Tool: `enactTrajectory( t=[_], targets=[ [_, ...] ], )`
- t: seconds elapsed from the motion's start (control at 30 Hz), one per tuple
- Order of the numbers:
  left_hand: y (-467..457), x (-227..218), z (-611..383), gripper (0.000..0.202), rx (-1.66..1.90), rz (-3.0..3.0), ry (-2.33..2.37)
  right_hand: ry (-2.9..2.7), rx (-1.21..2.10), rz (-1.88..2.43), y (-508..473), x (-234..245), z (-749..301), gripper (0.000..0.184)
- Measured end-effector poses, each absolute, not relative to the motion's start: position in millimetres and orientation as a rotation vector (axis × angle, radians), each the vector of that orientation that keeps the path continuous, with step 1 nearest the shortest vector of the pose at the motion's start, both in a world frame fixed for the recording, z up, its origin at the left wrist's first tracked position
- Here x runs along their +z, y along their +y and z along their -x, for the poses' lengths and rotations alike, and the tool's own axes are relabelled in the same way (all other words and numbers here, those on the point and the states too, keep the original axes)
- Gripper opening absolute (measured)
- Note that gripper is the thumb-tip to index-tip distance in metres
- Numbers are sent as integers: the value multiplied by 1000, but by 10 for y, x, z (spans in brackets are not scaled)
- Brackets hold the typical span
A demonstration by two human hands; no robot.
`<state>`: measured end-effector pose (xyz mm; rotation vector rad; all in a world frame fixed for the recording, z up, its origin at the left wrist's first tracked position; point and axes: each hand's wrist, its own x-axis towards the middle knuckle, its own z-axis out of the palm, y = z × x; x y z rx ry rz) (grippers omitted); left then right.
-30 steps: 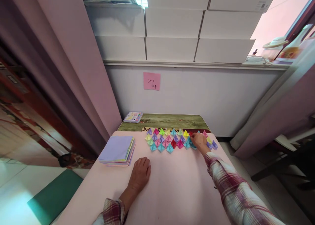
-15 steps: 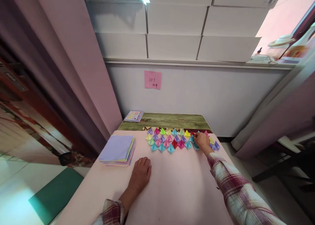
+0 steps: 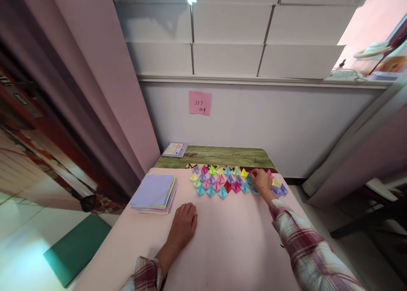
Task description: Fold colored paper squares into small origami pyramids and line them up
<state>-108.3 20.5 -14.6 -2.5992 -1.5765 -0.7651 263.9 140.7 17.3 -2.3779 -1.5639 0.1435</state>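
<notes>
Several small folded paper shapes (image 3: 222,183) in many colours lie in rows at the far side of a pale pink table (image 3: 222,240). My right hand (image 3: 262,180) reaches into the right end of these rows, fingers curled down on a red piece among them. My left hand (image 3: 184,223) rests on the table nearer to me, fingers loosely bent, holding nothing. A stack of coloured paper squares (image 3: 154,192), lilac on top, lies left of my left hand.
A packet of coloured paper (image 3: 175,149) lies on a green-brown mat (image 3: 222,157) at the table's far edge. A pink note (image 3: 200,102) is stuck to the white wall. White boxes (image 3: 229,32) are stacked on the ledge above. Curtains hang at both sides.
The view has shifted slightly left. My right hand stays at the right end of the rows with small finger movement. My left hand has not moved.
</notes>
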Motion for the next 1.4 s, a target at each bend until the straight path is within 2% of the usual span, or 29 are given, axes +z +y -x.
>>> enactTrajectory(
  t=[0.37,1.1,1.4],
  targets=[
    [182,-145,1076,17,-719,2612,-1600,-1728,232,2384,1546,148,-2322,20],
    [185,-158,1071,18,-738,2597,-1603,-1658,152,2400,1538,213,-2260,29],
    [174,-145,1069,18,-712,2608,-1615,-1789,247,2338,1626,197,-1918,23]
  ],
)
